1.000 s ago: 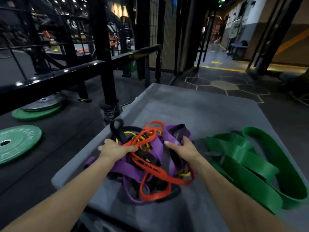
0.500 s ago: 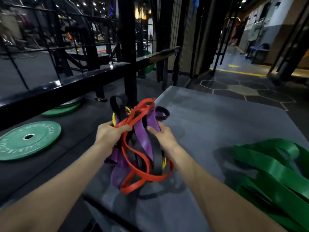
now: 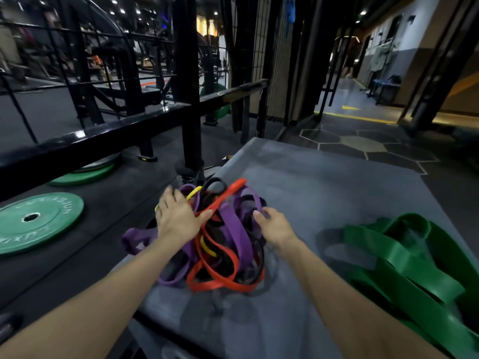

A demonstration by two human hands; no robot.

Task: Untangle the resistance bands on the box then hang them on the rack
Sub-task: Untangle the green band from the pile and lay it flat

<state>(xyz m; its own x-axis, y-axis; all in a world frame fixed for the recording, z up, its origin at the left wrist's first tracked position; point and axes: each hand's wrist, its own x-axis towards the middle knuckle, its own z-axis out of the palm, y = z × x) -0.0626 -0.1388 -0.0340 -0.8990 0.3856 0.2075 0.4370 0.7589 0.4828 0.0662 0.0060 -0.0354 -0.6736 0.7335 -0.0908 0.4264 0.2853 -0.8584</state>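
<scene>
A tangle of purple, red, black and yellow resistance bands (image 3: 228, 244) lies at the left edge of the grey box (image 3: 324, 193). My left hand (image 3: 178, 218) rests on the tangle's left side, thumb against a red band, fingers spread over purple and yellow loops. My right hand (image 3: 274, 226) grips the tangle's right side, fingers curled into purple and black bands. One purple loop (image 3: 137, 238) hangs over the box's left edge. Wide green bands (image 3: 414, 263) lie apart on the box at the right.
A black steel rack (image 3: 189, 86) with a horizontal rail (image 3: 103, 136) stands left of the box. Green weight plates (image 3: 33, 224) lie on the dark floor at the left. A hallway with hexagon floor marks opens beyond the box.
The bundle was lifted half a second ago and now sits lower on the box. My left hand has shifted on top of it with fingers spread.
</scene>
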